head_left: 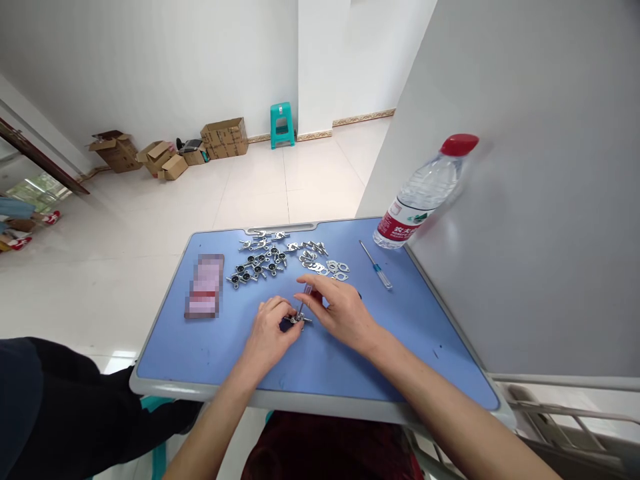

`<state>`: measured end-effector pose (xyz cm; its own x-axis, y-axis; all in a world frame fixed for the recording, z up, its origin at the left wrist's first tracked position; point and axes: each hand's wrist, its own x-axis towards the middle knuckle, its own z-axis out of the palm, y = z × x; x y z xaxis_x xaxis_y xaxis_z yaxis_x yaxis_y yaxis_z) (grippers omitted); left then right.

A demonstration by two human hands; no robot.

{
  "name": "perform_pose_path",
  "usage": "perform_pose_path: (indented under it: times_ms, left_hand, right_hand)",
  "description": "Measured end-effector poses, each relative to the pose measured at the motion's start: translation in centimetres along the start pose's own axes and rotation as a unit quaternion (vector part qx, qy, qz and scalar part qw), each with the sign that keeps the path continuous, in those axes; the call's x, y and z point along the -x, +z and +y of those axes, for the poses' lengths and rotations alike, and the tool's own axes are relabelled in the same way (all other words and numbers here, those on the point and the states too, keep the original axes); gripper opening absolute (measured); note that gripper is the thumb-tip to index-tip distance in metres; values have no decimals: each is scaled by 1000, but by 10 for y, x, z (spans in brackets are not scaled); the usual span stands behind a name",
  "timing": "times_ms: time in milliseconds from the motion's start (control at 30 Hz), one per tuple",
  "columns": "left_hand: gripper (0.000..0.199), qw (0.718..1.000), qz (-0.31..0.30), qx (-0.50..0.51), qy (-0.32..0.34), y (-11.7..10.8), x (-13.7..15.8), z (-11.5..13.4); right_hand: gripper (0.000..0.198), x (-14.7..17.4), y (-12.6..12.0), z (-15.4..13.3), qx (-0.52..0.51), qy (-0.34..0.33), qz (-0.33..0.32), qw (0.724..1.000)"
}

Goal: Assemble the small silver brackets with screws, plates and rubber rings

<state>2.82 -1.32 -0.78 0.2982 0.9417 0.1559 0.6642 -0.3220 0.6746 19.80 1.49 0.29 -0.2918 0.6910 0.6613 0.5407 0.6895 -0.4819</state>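
Near the front middle of the blue table, my left hand (273,331) pinches a small metal fitting (300,321) against the tabletop. My right hand (341,311) is closed on a small screwdriver (307,293) with a clear handle, its shaft pointing down at the fitting. Where exactly the tip meets the part is hard to make out. Beyond my hands lie several metal fittings with black round centres (257,267). Bare metal fittings (263,241) lie behind them. Several flat oval plates (340,270) are just past my right hand.
A second screwdriver (377,267) lies on the right of the table (200,360). A water bottle (413,200) stands by the grey panel at the back right. On the left is a blurred pink object (205,287). A person's dark-clothed leg (65,407) is at my left.
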Motion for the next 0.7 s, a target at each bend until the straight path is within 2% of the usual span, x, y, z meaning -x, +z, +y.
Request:
perform_pose_path:
  times_ms: [233, 333, 500, 700]
  left_hand:
    - [9, 1000, -5, 6, 3, 1, 1, -3]
    - [8, 1000, -8, 9, -2, 2, 1, -4]
    - [6, 1000, -12, 11, -5, 2, 0, -4]
    - [7, 1000, -6, 11, 3, 1, 1, -4]
  right_hand:
    - [20, -4, -9, -6, -19, -17, 22, 999]
    - [24, -4, -9, -10, -53, -34, -9, 998]
    - [28, -3, -7, -13, -46, -47, -71, 995]
    - [28, -4, -8, -15, -40, -50, -94, 994]
